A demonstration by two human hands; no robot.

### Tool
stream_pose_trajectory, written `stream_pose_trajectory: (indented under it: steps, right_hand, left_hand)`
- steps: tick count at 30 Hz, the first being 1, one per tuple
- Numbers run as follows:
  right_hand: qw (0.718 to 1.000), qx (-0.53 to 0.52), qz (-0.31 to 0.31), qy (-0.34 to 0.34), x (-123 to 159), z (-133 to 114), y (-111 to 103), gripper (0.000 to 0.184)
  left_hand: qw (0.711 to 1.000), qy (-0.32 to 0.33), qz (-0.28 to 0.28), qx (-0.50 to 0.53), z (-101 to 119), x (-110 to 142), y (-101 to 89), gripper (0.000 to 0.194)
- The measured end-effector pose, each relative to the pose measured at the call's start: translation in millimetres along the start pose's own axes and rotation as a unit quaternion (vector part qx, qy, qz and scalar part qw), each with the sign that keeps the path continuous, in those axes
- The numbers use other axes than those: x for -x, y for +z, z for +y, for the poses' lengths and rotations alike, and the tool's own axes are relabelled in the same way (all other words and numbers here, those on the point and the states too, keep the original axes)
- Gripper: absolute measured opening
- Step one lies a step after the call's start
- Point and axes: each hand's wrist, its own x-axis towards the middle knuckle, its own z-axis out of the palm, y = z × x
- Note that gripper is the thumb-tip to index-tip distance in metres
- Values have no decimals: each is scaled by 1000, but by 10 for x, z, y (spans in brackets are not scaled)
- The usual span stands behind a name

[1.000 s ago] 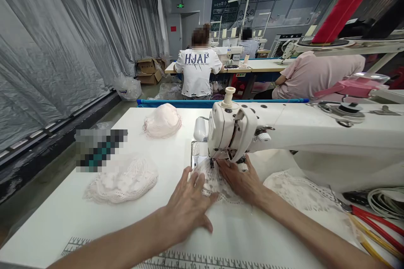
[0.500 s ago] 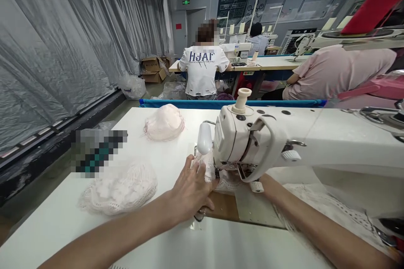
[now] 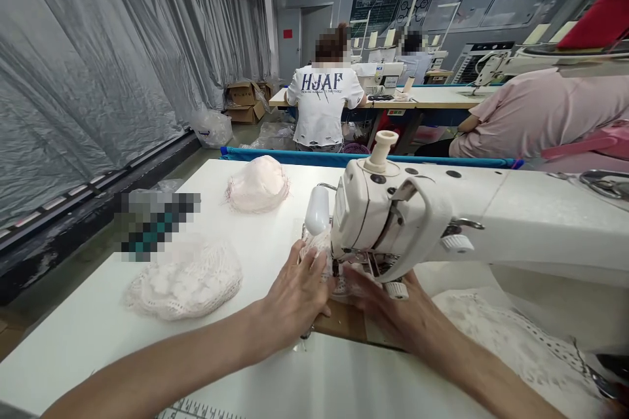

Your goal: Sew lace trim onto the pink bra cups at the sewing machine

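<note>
White lace fabric (image 3: 317, 245) lies under the needle area of a white sewing machine (image 3: 363, 209). My left hand (image 3: 297, 291) rests on the lace left of the needle, its fingers stretched forward and slightly apart. Close to the needle on the other side is my right hand (image 3: 398, 311). Its fingers are smeared by motion and partly behind the machine's guard, near the lace's edge. Whether they grip the lace I cannot tell. Below both hands a brown strip (image 3: 339, 322) shows in the white table (image 3: 265, 373).
A lace pile (image 3: 187, 281) and a pale pink cup-shaped stack (image 3: 259, 184) lie on the left. More lace (image 3: 511, 334) spreads at right, beside dark-handled tools. A ruler scale (image 3: 196, 409) marks the front. Co-workers (image 3: 322, 105) sit beyond the blue rail (image 3: 295, 156).
The lace has shifted at the needle and the brown strip has come into view. My right hand went farther behind the machine head, then drew back toward me. My left hand stays on the lace.
</note>
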Motion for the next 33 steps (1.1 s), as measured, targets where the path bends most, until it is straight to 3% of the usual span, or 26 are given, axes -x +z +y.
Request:
stream_pose_trajectory:
  steps: [3, 11, 22, 33]
  right_hand:
    - [998, -15, -43, -33, 74, -213, -21, 31]
    - [999, -12, -22, -31, 110, -260, 42, 32]
    - [1000, -9, 2, -23, 132, -227, 37, 29]
    - [999, 8, 19, 33, 209, -207, 142, 32]
  left_hand:
    - [999, 41, 13, 0, 30, -10, -39, 8]
    - [994, 65, 71, -41, 88, 63, 35, 22]
    - [990, 45, 84, -103, 182, 78, 10, 21]
    - [994, 10, 66, -89, -67, 11, 62, 25]
